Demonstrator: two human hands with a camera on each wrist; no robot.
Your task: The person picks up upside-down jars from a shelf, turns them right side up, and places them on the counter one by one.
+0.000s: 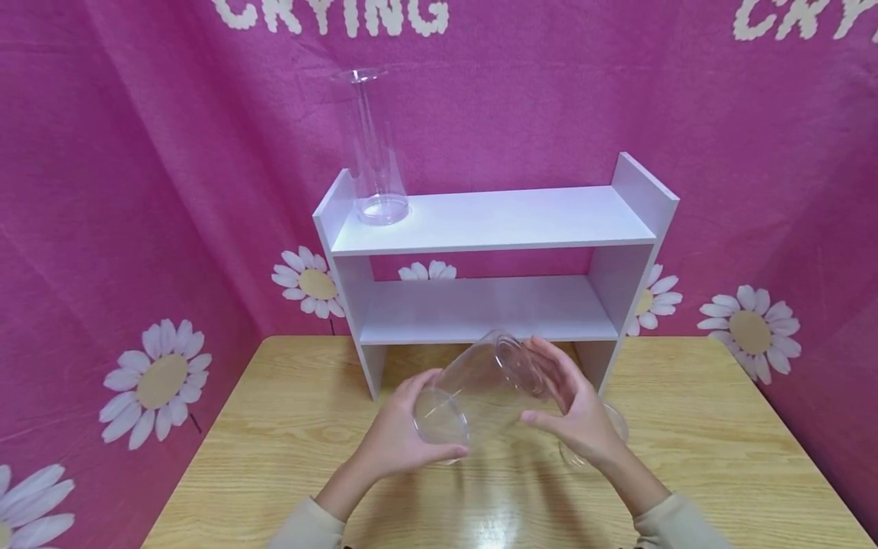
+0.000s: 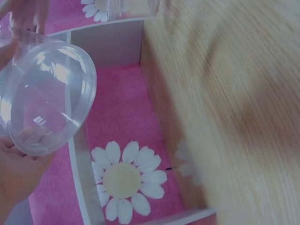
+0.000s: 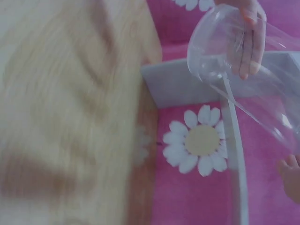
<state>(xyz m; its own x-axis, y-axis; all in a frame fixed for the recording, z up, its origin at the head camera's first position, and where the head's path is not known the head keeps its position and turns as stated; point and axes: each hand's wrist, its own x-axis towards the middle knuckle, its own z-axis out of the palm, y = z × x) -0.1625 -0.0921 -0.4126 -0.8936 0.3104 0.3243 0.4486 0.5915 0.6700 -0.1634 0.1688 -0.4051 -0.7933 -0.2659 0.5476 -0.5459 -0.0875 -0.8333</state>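
My left hand (image 1: 403, 428) and right hand (image 1: 579, 412) grip opposite ends of tilted clear cup (image 1: 473, 385), lower centre; presumably for steadiness.

Left hand (image 1: 400, 435): one is seen.
Right hand (image 1: 583, 418): one is seen.
Clear vessels (image 1: 480, 390): three are counted, one of them partly hidden.
Shelving unit (image 1: 646, 191): one is seen.
Horizontal boards (image 1: 507, 219): two are counted.
Table (image 1: 700, 457): one is seen.
Sleeves (image 1: 312, 528): two are shown.
Lettering (image 1: 352, 17): two runs are seen.
Printed daisies (image 1: 161, 383): six are counted in the head view.
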